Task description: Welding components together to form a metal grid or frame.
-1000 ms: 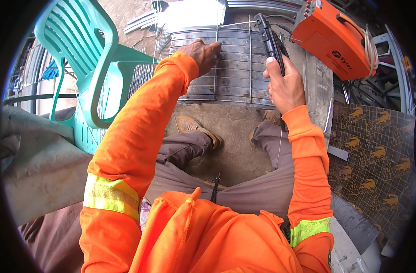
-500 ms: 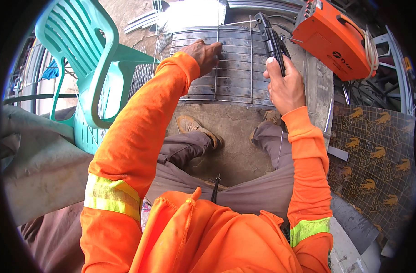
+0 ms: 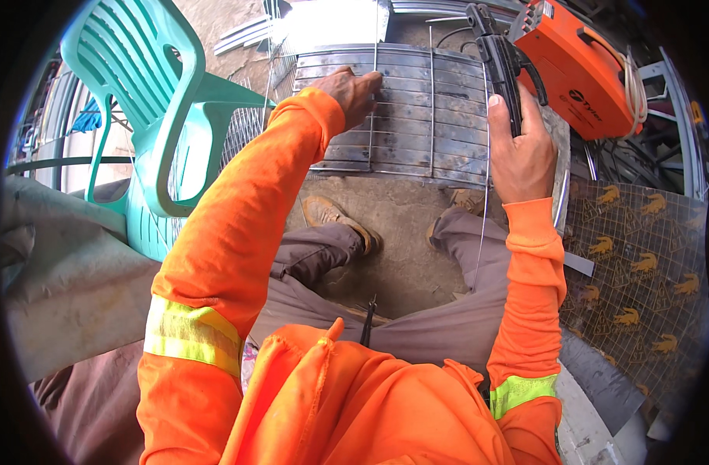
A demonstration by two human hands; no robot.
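A grid of thin metal rods (image 3: 432, 116) lies over a dark slatted metal panel (image 3: 401, 143) in front of me. My left hand (image 3: 348, 94) is closed at the left part of the grid, its fingertips pinching one lengthwise rod (image 3: 372, 128). To the right, my right hand (image 3: 525, 159) is wrapped around a black welding electrode holder (image 3: 499, 66), raised over the panel's right end. The holder's head points away from me. My palm and fingers partly cover its handle.
An orange welding machine (image 3: 575, 74) with a coiled pale cable stands at the far right. On the left is a green plastic chair (image 3: 149, 101). A dark printed board (image 3: 633, 271) lies at right. My boots (image 3: 335, 217) are below the panel.
My right hand has moved to the right with the electrode holder, away from the middle of the grid. My left hand stays at its rod.
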